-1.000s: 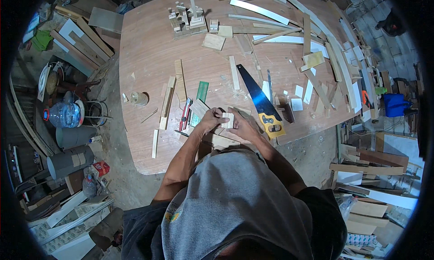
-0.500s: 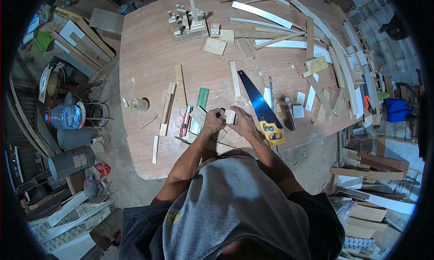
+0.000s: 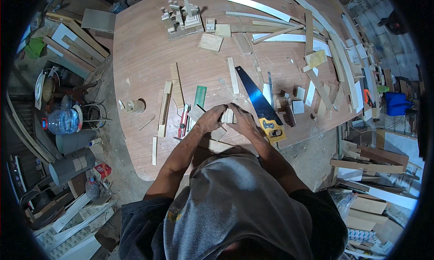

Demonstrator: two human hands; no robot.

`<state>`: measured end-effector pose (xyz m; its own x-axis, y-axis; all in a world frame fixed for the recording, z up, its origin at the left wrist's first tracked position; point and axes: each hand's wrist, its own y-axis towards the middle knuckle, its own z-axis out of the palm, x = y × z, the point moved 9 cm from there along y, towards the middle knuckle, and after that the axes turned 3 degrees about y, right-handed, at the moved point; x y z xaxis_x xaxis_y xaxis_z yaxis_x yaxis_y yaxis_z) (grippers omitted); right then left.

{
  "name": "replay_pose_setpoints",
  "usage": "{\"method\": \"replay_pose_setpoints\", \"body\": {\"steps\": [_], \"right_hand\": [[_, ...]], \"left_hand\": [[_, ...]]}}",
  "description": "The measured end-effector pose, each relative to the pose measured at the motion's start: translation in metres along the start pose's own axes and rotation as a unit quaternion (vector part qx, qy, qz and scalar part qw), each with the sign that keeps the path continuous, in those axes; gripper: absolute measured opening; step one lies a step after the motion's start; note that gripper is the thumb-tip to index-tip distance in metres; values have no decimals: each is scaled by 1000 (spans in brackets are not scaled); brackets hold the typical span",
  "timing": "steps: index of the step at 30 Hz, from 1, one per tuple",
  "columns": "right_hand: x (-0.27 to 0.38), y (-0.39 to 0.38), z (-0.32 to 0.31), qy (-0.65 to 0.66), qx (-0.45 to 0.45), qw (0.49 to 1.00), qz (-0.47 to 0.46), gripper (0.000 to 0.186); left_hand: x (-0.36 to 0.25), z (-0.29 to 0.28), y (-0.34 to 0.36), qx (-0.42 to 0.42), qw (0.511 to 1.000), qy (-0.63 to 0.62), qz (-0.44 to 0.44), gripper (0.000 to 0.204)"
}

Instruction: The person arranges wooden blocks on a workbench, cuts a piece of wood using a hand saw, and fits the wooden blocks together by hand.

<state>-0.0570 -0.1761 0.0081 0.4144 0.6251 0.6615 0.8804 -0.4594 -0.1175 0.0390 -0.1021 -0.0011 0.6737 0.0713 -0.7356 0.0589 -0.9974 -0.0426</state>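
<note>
A person's left hand (image 3: 211,119) and right hand (image 3: 242,121) pinched a small striped wooden block (image 3: 227,116) from either side, close to the near edge of a brown table (image 3: 144,47). A handsaw (image 3: 258,97) lay just to the right, a red tool (image 3: 183,121) to the left; the widest room for moving stretched between a wooden model (image 3: 183,23) and a round container (image 3: 134,106). Strips of wood crowded the far right, above grey floor (image 3: 116,142).

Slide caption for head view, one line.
Left hand and right hand hold a small striped block; a yellow-handled saw lies to their right.
</note>
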Motion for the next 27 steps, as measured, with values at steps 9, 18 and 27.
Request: {"method": "replay_pose_setpoints", "body": {"steps": [9, 18, 27], "right_hand": [[7, -1, 2, 10, -3, 1000, -12, 89], [5, -1, 2, 9, -16, 1000, -12, 84], [2, -2, 0, -4, 0, 1000, 11, 81]], "left_hand": [[8, -4, -5, -31, 993, -90, -63, 83], [12, 4, -8, -39, 994, -55, -83, 83], [14, 10, -3, -6, 996, -31, -87, 86]]}}
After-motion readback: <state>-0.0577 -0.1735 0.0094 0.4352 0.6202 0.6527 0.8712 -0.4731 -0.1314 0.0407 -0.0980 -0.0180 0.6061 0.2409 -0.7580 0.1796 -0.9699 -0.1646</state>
